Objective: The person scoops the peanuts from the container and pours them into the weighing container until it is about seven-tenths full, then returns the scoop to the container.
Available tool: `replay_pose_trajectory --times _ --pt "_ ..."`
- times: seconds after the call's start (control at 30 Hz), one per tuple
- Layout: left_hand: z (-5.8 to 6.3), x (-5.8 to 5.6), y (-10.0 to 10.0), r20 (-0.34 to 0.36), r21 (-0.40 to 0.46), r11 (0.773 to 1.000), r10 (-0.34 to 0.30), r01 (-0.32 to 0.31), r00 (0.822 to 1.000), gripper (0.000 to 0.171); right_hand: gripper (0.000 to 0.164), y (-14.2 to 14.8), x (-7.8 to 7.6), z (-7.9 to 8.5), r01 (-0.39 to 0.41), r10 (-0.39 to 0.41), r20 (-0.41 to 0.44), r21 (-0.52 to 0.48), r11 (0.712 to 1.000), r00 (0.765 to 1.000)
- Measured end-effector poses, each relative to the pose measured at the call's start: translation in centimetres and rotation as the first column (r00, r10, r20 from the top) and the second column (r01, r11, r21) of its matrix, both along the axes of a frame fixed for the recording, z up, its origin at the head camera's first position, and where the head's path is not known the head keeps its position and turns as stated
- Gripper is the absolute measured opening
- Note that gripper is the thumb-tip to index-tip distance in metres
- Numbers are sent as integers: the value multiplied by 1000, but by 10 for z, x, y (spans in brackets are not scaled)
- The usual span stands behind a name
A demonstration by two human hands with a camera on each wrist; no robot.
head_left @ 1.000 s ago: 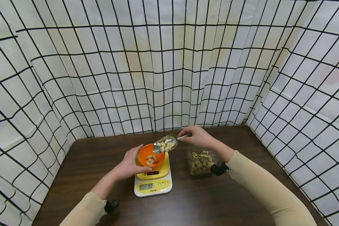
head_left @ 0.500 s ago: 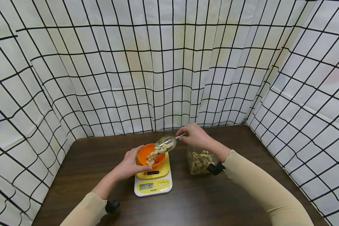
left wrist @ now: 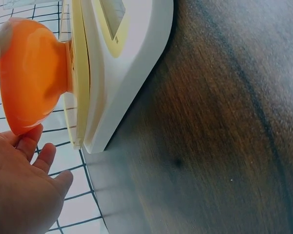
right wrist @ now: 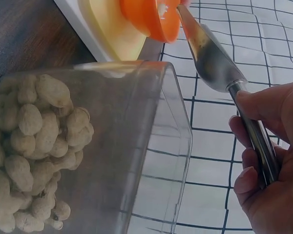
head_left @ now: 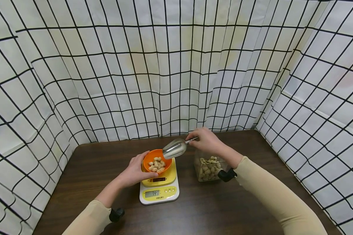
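An orange bowl [head_left: 147, 158] with several unshelled peanuts [head_left: 157, 165] in it sits on a yellow and white kitchen scale [head_left: 173, 174], its display lit. My left hand [head_left: 133, 170] holds the bowl at its left side, thumb at the near rim and fingers at the far one. In the left wrist view the fingertips touch the orange wall [left wrist: 31, 73]. My right hand [head_left: 206, 141] grips the handle of a metal scoop [head_left: 174, 148]. That scoop is tilted towards the bowl, its tip over the right rim, and no peanuts show in it.
Beneath my right forearm stands a clear plastic container [right wrist: 122, 117], partly filled with peanuts [right wrist: 44, 131]. The dark wooden table [head_left: 211, 209] extends around the scale. White curtains [head_left: 176, 71] with a black grid rise behind the table and on both sides.
Peanuts have slid out of the scoop into the bowl, and the scoop has tipped further over. The scale's reading has gone up from 9.0. My left hand has stayed in place.
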State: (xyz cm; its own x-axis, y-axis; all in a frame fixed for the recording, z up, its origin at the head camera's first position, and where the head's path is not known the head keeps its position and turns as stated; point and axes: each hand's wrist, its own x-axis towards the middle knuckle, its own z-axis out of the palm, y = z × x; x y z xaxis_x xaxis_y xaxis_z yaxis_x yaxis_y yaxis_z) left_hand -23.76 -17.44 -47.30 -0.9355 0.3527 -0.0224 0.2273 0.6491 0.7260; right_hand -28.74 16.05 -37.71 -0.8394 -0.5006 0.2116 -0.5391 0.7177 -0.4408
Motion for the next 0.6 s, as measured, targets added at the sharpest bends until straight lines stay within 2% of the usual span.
replay_pose_trajectory --times 0.17,0.27,0.4,0.5,0.6 --pt "2 0 1 3 -7 1000 6 -6 1000 118 17 13 -1 4 -5 9 53 -75 997 999" --pt "8 3 4 -19 4 1000 13 -13 1000 118 18 25 0 9 9 -2 68 -100 995 998" --pt "24 8 15 -80 39 999 12 -9 997 116 20 47 5 19 41 -31 79 -123 992 996" --pt "39 12 28 -123 67 998 -9 17 992 113 20 66 8 26 73 -61 89 -138 988 994" --pt "51 16 43 -134 84 995 -44 56 990 111 20 84 12 32 108 -96 94 -128 986 991"
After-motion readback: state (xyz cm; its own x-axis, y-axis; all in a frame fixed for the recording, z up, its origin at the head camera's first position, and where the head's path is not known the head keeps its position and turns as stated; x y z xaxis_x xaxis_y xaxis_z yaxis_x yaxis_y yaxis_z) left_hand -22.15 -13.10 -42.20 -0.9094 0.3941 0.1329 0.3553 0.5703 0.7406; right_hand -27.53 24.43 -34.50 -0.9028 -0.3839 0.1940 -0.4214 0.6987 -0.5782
